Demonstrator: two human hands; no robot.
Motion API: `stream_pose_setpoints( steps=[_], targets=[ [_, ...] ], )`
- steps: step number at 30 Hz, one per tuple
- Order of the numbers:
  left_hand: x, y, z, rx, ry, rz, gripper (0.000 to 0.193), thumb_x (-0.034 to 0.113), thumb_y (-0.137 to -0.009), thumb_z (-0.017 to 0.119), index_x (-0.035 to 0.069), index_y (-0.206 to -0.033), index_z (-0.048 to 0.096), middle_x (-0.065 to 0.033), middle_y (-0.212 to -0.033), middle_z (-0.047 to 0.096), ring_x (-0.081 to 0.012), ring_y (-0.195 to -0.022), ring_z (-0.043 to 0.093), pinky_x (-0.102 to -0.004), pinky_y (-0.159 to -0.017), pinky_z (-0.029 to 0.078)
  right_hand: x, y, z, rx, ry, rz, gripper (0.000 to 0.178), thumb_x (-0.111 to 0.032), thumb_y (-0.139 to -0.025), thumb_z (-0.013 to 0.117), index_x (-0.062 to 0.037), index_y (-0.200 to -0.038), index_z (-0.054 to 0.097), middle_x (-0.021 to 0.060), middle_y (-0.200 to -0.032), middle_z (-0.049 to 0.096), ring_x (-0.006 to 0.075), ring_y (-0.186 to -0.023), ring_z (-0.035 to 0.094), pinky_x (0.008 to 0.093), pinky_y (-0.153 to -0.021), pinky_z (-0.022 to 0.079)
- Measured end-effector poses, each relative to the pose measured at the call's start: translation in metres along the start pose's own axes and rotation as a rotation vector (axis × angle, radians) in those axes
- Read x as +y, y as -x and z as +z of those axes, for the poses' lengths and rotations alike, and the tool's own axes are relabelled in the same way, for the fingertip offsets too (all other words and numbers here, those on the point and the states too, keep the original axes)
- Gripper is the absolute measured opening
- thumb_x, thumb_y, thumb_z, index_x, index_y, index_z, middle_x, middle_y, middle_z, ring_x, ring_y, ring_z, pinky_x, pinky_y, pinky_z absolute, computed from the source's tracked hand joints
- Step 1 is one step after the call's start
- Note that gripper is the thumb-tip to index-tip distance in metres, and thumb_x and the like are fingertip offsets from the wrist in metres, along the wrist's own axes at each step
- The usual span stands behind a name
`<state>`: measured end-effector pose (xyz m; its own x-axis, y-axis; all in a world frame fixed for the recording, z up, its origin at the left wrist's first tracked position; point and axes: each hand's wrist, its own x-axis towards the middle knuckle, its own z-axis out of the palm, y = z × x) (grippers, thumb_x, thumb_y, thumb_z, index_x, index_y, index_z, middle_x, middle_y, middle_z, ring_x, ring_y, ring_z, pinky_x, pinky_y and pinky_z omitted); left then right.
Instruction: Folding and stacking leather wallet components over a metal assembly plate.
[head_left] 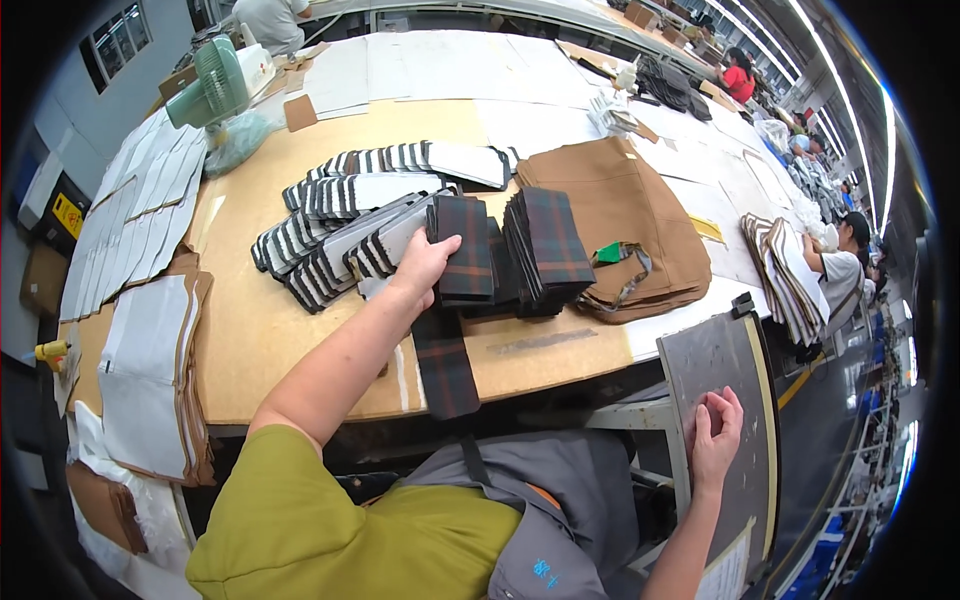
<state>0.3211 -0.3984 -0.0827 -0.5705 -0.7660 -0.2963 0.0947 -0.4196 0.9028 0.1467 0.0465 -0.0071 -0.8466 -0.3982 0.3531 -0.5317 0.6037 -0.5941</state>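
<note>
My left hand [427, 266] reaches across the table and grips the left edge of a stack of dark plaid fabric pieces [465, 245], its thumb on top. Another plaid stack [548, 235] stands just to the right. Below my left hand, a single plaid strip [445, 365] hangs over the table's front edge. My right hand [716, 435] hovers at or just over a dark grey board [705, 360], fingers loosely bent and apart, with nothing visible in them. Fanned bundles of white pieces with black edges [345, 225] lie left of the plaid stacks.
Brown fabric panels [620, 220] lie right of the plaid stacks, with a green-tagged piece on top. White-faced brown panels [145, 370] cover the left side. A green fan [218, 85] stands at the far left. Other people work at the back and right.
</note>
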Motion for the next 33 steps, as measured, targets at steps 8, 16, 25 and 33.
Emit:
stream_pose_setpoints(
  steps=[8,16,25,33],
  targets=[
    [0.023,0.012,0.003,-0.091,0.152,-0.040,0.041,0.007,-0.093,0.063,-0.004,-0.129,0.048,-0.0173,-0.116,0.063,-0.0246,-0.098,0.067,-0.0395,-0.083,0.059,-0.008,-0.001,0.000,0.001,0.045,0.012,0.020,-0.007,-0.088,0.067,-0.0016,-0.107,0.067,0.0153,-0.136,0.056,0.0294,-0.124,0.054,0.0385,-0.105,0.043],
    [-0.028,-0.001,0.036,-0.008,-0.137,0.215,0.046,0.010,-0.089,0.068,-0.005,-0.128,0.048,-0.0174,-0.117,0.063,-0.0232,-0.102,0.064,-0.0363,-0.091,0.053,-0.003,0.002,-0.001,0.055,0.026,-0.026,0.018,-0.010,-0.085,0.070,-0.0041,-0.102,0.070,0.0157,-0.131,0.059,0.0310,-0.121,0.056,0.0394,-0.103,0.045],
    [-0.013,0.007,0.021,-0.088,-0.096,0.100,0.066,0.039,-0.101,0.059,0.000,-0.148,0.036,-0.0145,-0.143,0.049,-0.0230,-0.127,0.052,-0.0353,-0.102,0.047,-0.005,0.001,0.007,0.082,0.023,-0.041,0.022,-0.018,-0.080,0.075,-0.0087,-0.100,0.072,0.0148,-0.129,0.061,0.0326,-0.120,0.056,0.0428,-0.103,0.043],
    [-0.026,-0.001,0.014,-0.040,-0.119,0.078,0.068,0.045,-0.102,0.053,0.002,-0.151,0.032,-0.0138,-0.147,0.046,-0.0248,-0.132,0.047,-0.0368,-0.108,0.042,-0.030,0.001,0.014,0.032,0.051,-0.173,0.033,-0.019,-0.079,0.077,-0.0067,-0.109,0.067,0.0149,-0.128,0.062,0.0331,-0.117,0.057,0.0431,-0.101,0.043]
  ],
)
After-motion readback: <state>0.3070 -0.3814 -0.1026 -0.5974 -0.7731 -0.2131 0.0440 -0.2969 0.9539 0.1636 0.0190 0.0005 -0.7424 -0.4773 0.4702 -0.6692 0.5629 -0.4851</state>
